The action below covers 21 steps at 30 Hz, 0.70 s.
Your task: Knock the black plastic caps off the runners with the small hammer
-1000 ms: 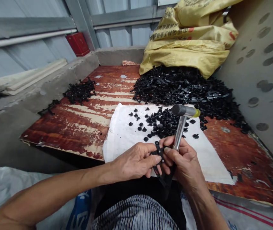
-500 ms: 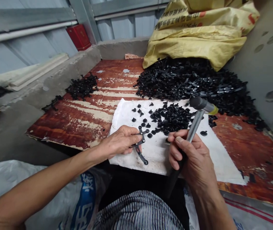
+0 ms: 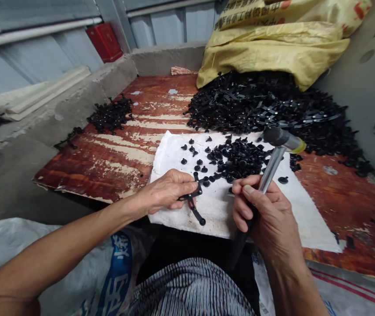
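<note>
My left hand (image 3: 174, 189) pinches a black jointed linkage piece (image 3: 196, 211) over the left part of a white cloth (image 3: 213, 215). One arm of the piece points down toward the cloth's near edge. In my right hand (image 3: 262, 202) is a hammer (image 3: 272, 169), its black grip inside the closed fingers and its head up, with one black face and one yellow face. Small black round parts (image 3: 240, 160) lie heaped on the cloth beyond both hands, with several loose ones scattered to the left of the heap.
A large pile of black linkages (image 3: 259, 105) spills from a yellow sack (image 3: 273, 52) at the back right. A smaller black pile (image 3: 111, 115) sits on the worn red board (image 3: 85, 162) at the left. A red box (image 3: 104, 42) is by the wall.
The linkage in my left hand has turned slightly, its upper arms now closer together. My right hand still holds the hammer in nearly the same pose. The view has shifted a little.
</note>
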Motion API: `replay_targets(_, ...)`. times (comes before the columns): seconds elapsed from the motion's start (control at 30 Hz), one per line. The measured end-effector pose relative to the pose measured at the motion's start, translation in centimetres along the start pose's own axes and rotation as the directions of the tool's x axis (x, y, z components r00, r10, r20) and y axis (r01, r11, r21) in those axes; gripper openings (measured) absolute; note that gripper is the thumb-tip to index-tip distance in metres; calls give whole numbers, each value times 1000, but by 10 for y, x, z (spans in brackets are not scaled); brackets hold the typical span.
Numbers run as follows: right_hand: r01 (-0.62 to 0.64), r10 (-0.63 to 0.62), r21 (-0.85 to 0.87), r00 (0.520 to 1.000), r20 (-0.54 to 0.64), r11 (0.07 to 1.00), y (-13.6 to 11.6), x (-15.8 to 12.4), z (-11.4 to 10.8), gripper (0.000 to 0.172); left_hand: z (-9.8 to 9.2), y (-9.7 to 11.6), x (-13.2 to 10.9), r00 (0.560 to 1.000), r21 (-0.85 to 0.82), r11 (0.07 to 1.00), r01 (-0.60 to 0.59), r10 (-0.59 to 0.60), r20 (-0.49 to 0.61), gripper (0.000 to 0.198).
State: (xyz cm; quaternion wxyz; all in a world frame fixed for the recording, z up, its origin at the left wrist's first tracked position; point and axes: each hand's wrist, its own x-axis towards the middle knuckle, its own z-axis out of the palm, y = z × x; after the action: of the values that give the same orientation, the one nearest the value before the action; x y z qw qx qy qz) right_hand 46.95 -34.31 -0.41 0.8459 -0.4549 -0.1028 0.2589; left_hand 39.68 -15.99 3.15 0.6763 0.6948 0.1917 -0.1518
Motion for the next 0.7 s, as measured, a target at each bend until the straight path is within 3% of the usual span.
replay_targets(0.4,-6,6,-22,1000,-11,1000,-1,0,0,8,0,0,1,1000,-17,1000,2,-2,2,43)
replay_targets(0.7,-5,5,-58,1000,-9,998,-1,-1,0,8,-1,-1,3,1000,5,1000,17,-17,4,32)
